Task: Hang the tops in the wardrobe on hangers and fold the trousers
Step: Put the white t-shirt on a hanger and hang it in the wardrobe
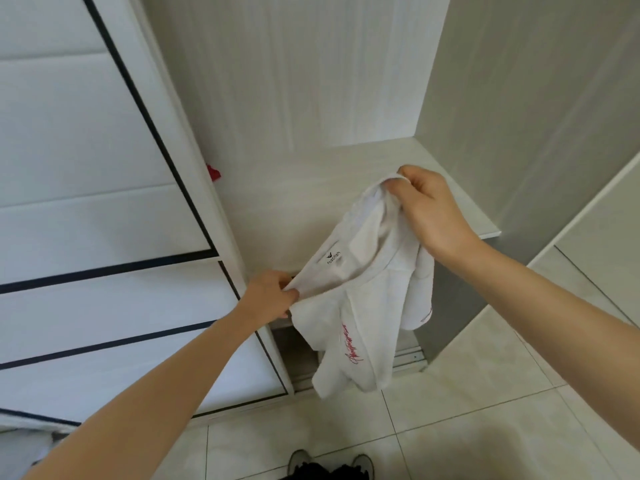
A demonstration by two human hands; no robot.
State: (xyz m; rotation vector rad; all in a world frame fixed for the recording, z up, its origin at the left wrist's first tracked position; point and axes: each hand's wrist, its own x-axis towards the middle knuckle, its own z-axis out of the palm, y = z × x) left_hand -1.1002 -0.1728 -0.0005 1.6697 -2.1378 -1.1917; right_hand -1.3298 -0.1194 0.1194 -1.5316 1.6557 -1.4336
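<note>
Head view, looking down: nearest the camera, the toes of two grey shoes (301, 460) stand on the pale tiled floor (485, 427), with dark clothing between them at the bottom edge. Two bare forearms reach up and forward from the lower corners.

The left hand (272, 294) is lower and closer, in front of the edge of the sliding door. Its fingers (290, 295) are curled and pinch one edge of the white top (363, 306) against the thumb. The right hand (431, 211) is higher and further in, above the shelf. Its fingers (398, 183) are bent over and grip a bunched part of the same garment at the neck opening.

The white top hangs in the air between the two hands, pulled open at the collar so that a small dark label print shows on the inside. The rest of the cloth droops below the hands in loose folds and touches neither shelf nor floor. Red script lettering runs down the front, and a short red line of print sits on the hem of a hanging sleeve.

Behind the garment, the metal floor track (408, 358) of the wardrobe (294, 81) runs along the tiles. Further back is a pale wood-grain shelf (277, 209), with the back panel rising behind it and a grey side panel (502, 98) to the right. To the left stands the white sliding door (86, 168) with thin black lines across it. A small red scrap of fabric (213, 172) shows at the door's inner edge; what it belongs to cannot be told.
</note>
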